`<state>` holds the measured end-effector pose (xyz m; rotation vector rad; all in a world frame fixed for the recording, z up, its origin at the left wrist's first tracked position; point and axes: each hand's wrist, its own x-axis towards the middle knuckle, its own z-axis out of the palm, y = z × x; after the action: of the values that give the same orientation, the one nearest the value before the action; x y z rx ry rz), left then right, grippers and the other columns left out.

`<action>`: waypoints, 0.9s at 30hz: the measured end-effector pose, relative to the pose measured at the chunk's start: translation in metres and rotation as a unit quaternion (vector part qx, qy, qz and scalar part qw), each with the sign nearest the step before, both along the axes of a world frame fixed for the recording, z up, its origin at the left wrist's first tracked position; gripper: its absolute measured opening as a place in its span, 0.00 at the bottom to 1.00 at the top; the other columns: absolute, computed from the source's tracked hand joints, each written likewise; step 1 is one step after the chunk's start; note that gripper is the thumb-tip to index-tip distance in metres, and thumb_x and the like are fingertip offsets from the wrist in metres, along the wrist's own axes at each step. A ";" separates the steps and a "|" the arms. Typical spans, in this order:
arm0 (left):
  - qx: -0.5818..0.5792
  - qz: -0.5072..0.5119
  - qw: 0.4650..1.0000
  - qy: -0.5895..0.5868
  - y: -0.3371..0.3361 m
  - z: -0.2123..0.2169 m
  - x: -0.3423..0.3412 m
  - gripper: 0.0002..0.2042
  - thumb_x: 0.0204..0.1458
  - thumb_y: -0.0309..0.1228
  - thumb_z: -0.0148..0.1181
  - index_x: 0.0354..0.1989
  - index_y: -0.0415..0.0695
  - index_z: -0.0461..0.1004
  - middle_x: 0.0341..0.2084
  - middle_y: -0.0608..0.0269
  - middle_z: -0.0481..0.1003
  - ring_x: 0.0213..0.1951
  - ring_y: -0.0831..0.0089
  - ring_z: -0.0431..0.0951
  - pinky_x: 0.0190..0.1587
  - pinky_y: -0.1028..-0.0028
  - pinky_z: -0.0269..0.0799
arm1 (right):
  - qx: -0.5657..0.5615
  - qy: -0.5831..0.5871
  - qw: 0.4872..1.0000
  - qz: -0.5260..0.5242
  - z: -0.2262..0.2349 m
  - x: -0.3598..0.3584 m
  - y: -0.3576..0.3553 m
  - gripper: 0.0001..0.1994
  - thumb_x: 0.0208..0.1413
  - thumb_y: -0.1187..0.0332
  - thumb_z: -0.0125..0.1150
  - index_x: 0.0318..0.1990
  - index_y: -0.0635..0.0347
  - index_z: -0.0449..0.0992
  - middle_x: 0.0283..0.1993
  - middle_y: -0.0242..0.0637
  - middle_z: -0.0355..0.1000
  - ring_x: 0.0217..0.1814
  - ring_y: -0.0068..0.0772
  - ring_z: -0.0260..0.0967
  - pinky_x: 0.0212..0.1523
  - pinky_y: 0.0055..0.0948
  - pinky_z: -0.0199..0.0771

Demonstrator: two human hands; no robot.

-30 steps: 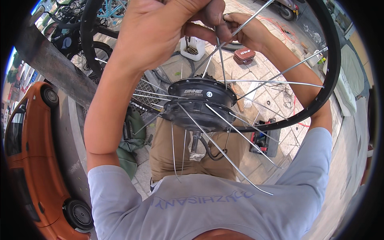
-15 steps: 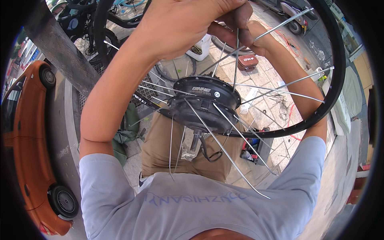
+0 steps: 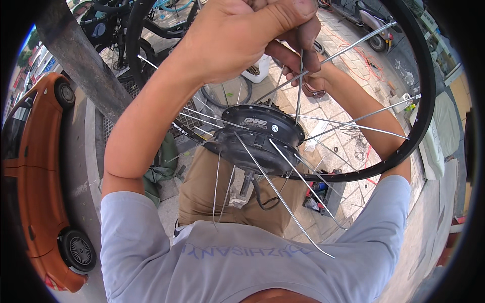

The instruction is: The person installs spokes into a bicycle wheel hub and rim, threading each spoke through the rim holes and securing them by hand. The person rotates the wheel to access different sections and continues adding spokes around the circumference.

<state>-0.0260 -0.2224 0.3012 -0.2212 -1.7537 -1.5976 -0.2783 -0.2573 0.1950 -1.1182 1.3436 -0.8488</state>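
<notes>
A black bicycle wheel rim (image 3: 427, 101) stands in front of me, with a black hub motor (image 3: 260, 126) at its middle and a short cable hanging from the axle. Some silver spokes (image 3: 361, 126) reach the rim, while others (image 3: 283, 197) hang loose from the hub toward my shirt. At the top, my left hand (image 3: 252, 33) is closed, its curled fingers pinching a spoke (image 3: 299, 101) rising from the hub. My right hand (image 3: 314, 78) reaches through from behind, by the crossing of two spokes; its fingers are curled and partly hidden, so what they grip is unclear.
An open tool box (image 3: 323, 199) lies on the paving right of my knees, below tangled wire (image 3: 361, 149). A tree trunk (image 3: 81, 65) and an orange car (image 3: 38, 177) are on the left. Bicycles (image 3: 108, 30) stand behind the trunk, and a scooter (image 3: 371, 25) at far right.
My right hand has come lower and left, to the spoke crossing. The left hand keeps its pinch. The wheel sits slightly lower in view, and the surroundings have shifted a little.
</notes>
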 end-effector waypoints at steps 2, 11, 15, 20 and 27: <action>0.036 -0.019 0.999 -0.011 0.005 0.002 -0.001 0.24 0.69 0.35 0.54 0.69 0.41 0.59 0.28 0.60 0.77 0.33 0.67 0.84 0.38 0.66 0.86 | -0.082 -0.013 0.996 -0.036 -0.005 0.006 0.002 0.12 0.66 0.65 0.61 0.43 0.68 0.77 0.34 0.38 0.76 0.29 0.30 0.75 0.32 0.33 0.81; 0.024 -0.011 1.000 0.005 0.004 -0.002 -0.010 0.24 0.68 0.34 0.55 0.68 0.39 0.59 0.27 0.59 0.76 0.30 0.65 0.83 0.35 0.66 0.85 | -0.088 -0.160 0.981 -0.059 -0.031 0.008 -0.008 0.09 0.65 0.68 0.60 0.43 0.66 0.78 0.34 0.39 0.77 0.30 0.30 0.76 0.31 0.31 0.81; 0.060 -0.015 0.998 0.002 0.013 0.004 -0.005 0.25 0.68 0.34 0.56 0.68 0.38 0.58 0.27 0.58 0.75 0.31 0.64 0.83 0.36 0.65 0.85 | -0.150 -0.144 0.977 -0.037 0.001 0.002 -0.020 0.10 0.65 0.66 0.60 0.43 0.66 0.79 0.35 0.38 0.79 0.32 0.29 0.76 0.33 0.30 0.78; 0.054 0.029 0.998 0.000 0.013 -0.001 -0.013 0.26 0.66 0.34 0.59 0.68 0.38 0.58 0.26 0.57 0.75 0.29 0.64 0.81 0.36 0.62 0.85 | -0.043 -0.067 0.994 -0.080 -0.037 0.018 0.012 0.10 0.65 0.68 0.58 0.43 0.69 0.77 0.34 0.40 0.78 0.28 0.28 0.73 0.29 0.33 0.78; 0.037 0.003 0.999 0.039 0.015 -0.005 -0.015 0.26 0.64 0.34 0.61 0.66 0.38 0.60 0.24 0.55 0.74 0.28 0.60 0.80 0.32 0.60 0.84 | -0.043 -0.015 0.996 -0.073 -0.031 0.006 0.003 0.12 0.64 0.70 0.59 0.46 0.73 0.76 0.37 0.46 0.78 0.29 0.32 0.78 0.27 0.33 0.83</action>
<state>-0.0414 -0.2070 0.2964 -0.2402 -1.6316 -1.6253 -0.2720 -0.2546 0.1642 -1.0778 1.3871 -1.0357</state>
